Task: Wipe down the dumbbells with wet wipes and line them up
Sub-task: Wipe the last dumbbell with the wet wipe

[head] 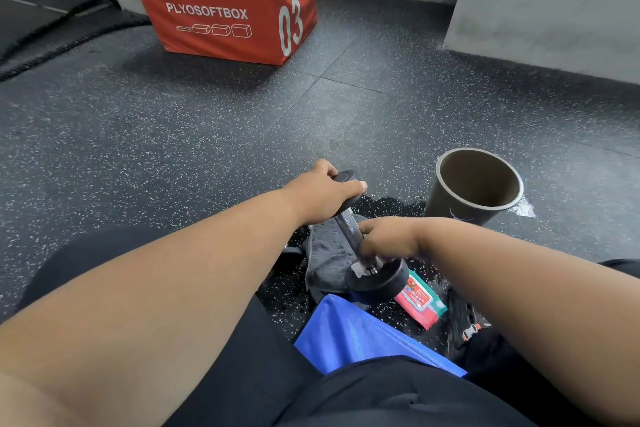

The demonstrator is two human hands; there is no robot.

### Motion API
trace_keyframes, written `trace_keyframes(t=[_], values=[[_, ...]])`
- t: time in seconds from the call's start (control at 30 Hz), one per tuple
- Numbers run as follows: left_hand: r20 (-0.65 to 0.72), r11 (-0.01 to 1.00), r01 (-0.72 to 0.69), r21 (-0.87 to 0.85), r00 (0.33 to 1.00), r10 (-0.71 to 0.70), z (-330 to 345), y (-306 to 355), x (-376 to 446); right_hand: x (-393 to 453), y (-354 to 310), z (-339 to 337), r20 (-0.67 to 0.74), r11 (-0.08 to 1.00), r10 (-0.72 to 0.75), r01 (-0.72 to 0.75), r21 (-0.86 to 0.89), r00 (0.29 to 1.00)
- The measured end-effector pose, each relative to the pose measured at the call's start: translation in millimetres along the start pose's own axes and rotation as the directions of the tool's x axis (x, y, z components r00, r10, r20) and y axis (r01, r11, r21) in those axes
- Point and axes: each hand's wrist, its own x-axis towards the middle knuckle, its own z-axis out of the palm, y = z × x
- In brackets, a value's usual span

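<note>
Black dumbbell (375,276): 1 | hands: left (322,194) grips end, right (388,239) presses wipe (356,269)

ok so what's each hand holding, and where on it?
Left hand grips the dumbbell by its far head. Right hand wraps the handle near the near head, pressing a white wipe against it.

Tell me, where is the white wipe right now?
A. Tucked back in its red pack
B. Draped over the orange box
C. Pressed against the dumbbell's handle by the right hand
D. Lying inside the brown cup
C: the right hand presses the white wipe to the handle of the dumbbell near the lower weight, while the left hand grips the upper end.
</note>
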Motion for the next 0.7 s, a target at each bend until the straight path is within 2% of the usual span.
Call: trace_keyframes(t=[0.1,0.23,0.3,0.4,0.53,0.7], values=[[0.005,1.0,0.006,-0.009,1.0,-0.006,-1.1,-1.2,1.3,0.0,9.9,-13.5,0.064,0.996,0.009,-0.004,-0.085,0.998],[0.002,1.0,0.01,-0.011,1.0,-0.01,-1.8,-0.8,3.4,2.0,19.2,-9.9,0.043,0.994,-0.001,0.006,-0.107,0.999],[0.009,1.0,0.006,-0.008,1.0,-0.005,-1.8,-1.1,4.1,1.0,15.8,-4.1,0.014,0.988,0.0,0.002,-0.157,1.0],[0.01,1.0,-0.004,-0.007,1.0,0.004,-0.4,-1.5,4.8,-3.1,6.8,6.7,-0.109,0.963,-0.024,-0.006,-0.269,0.994],[0.008,1.0,-0.008,-0.007,1.0,0.008,0.3,-0.6,4.5,-3.9,0.5,21.7,-0.206,0.973,-0.016,-0.032,-0.228,0.978],[0.01,1.0,-0.008,-0.002,1.0,0.008,-0.3,-0.9,2.7,-6.2,-1.3,12.1,-0.111,0.975,-0.001,-0.023,-0.219,0.994]])
